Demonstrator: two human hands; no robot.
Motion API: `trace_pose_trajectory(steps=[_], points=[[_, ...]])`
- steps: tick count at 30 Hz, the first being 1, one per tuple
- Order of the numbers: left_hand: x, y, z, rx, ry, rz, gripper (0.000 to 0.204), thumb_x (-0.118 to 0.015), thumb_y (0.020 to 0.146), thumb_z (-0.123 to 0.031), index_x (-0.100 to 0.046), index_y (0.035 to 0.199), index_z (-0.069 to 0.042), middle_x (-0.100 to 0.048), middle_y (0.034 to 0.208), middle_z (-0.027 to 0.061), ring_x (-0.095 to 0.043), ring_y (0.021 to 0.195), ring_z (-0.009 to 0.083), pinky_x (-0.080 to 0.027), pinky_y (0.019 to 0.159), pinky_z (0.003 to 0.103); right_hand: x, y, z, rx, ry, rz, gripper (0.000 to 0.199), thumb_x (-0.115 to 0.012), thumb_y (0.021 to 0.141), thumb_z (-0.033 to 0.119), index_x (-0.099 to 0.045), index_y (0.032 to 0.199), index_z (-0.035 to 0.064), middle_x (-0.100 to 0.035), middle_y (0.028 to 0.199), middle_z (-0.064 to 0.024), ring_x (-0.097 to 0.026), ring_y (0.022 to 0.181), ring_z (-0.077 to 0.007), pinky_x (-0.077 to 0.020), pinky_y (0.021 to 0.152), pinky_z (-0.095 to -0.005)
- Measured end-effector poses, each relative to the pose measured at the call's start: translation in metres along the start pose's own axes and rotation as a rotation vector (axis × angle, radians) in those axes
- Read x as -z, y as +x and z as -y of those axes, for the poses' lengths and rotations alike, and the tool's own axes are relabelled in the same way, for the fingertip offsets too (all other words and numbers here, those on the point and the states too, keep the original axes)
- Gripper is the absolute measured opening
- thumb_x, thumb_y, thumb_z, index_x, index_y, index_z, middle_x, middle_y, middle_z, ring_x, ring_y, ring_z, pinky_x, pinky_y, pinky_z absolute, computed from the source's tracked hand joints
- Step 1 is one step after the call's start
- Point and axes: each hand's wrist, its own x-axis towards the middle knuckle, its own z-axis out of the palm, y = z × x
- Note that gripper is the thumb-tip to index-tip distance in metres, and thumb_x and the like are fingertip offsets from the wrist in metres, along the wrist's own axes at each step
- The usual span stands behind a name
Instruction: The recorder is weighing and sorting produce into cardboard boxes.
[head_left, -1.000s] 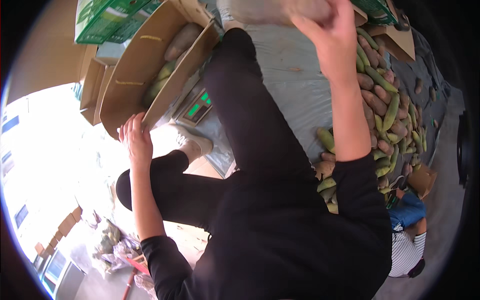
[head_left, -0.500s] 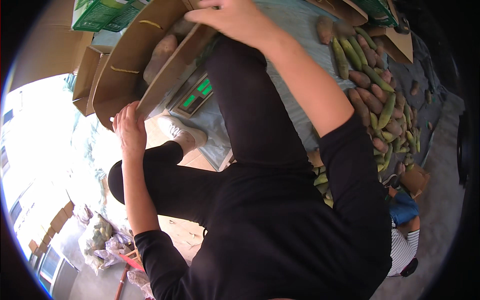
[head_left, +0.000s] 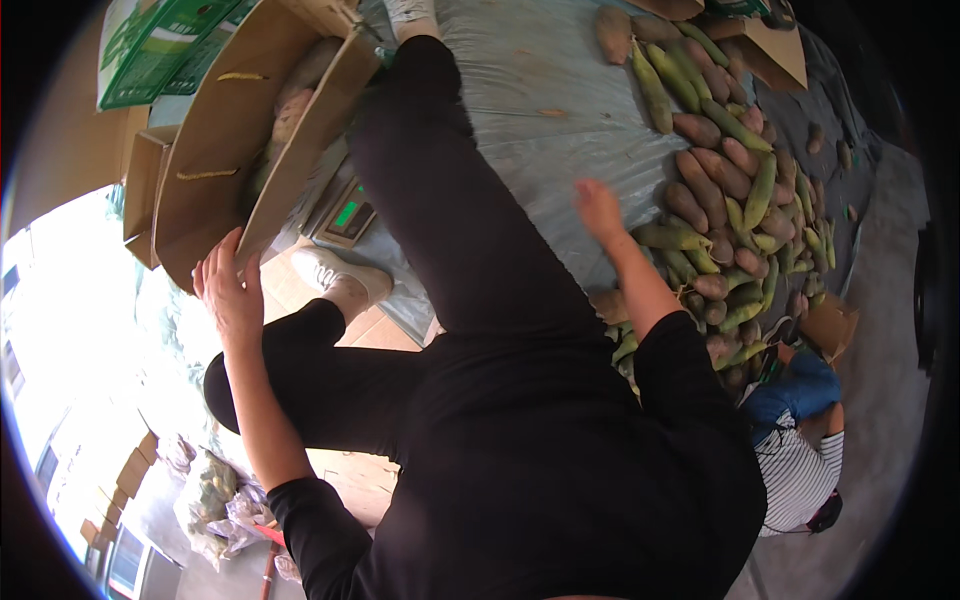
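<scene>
My left hand [head_left: 230, 295] grips the near corner of an open cardboard box [head_left: 285, 165], thumb and fingers about its rim. Inside the box lie long reddish-brown root vegetables [head_left: 290, 118], partly hidden by the box wall. Beside the box, a scale [head_left: 345, 218] with a lit green display shows next to my leg. My right hand [head_left: 600, 210] is over the plastic sheet, just left of a heap of green and reddish-brown long roots [head_left: 745, 190] that look like radishes. It is blurred, and I see nothing in it; its fingers cannot be made out clearly.
Green printed cartons [head_left: 165, 50] stand at the far left. A person in a striped top [head_left: 800, 470] bends by the heap at the right, near another cardboard box [head_left: 830, 328]. Plastic bags of produce [head_left: 205, 500] lie at the lower left. Plastic sheeting [head_left: 540, 100] covers the floor ahead.
My right hand has left the far end of the box and swung right and nearer, toward the heap. The left hand stays on the box corner. The view has shifted somewhat.
</scene>
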Motion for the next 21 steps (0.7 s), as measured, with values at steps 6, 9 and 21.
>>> trace_pose_trajectory(steps=[6, 9, 21], points=[[-0.003, -0.004, 0.01, -0.071, 0.03, -0.041, 0.039, -0.059, 0.085, -0.023, -0.054, 0.122, -0.012, -0.06, 0.114, 0.0071, -0.054, 0.11, 0.0243, -0.029, 0.103, 0.043, 0.001, -0.05, -0.021, -0.335, -0.529, 0.103, 0.036, -0.056, 0.077, 0.009, -0.054, 0.113, 0.0126, -0.052, 0.114, -0.0121, -0.051, 0.108, -0.0318, -0.0451, 0.085, -0.0458], [-0.003, -0.004, 0.013, -0.073, 0.034, -0.045, 0.039, -0.058, 0.087, -0.024, -0.053, 0.123, -0.012, -0.061, 0.114, 0.0064, -0.054, 0.11, 0.0237, -0.029, 0.103, 0.043, 0.012, -0.061, -0.026, -0.426, -0.592, 0.119, 0.048, -0.064, 0.073, 0.01, -0.05, 0.119, 0.0162, -0.047, 0.124, -0.0095, -0.045, 0.116, -0.0307, -0.0413, 0.09, -0.0462], [-0.008, 0.002, 0.013, -0.101, 0.064, -0.085, 0.036, -0.057, 0.087, -0.025, -0.055, 0.12, -0.011, -0.063, 0.108, 0.0069, -0.057, 0.105, 0.0239, -0.029, 0.103, 0.044, 0.01, -0.069, -0.063, -0.555, -0.848, 0.291, 0.024, -0.05, 0.085, 0.011, -0.053, 0.108, 0.0166, -0.054, 0.111, -0.0037, -0.05, 0.11, -0.024, -0.0416, 0.085, -0.0456]])
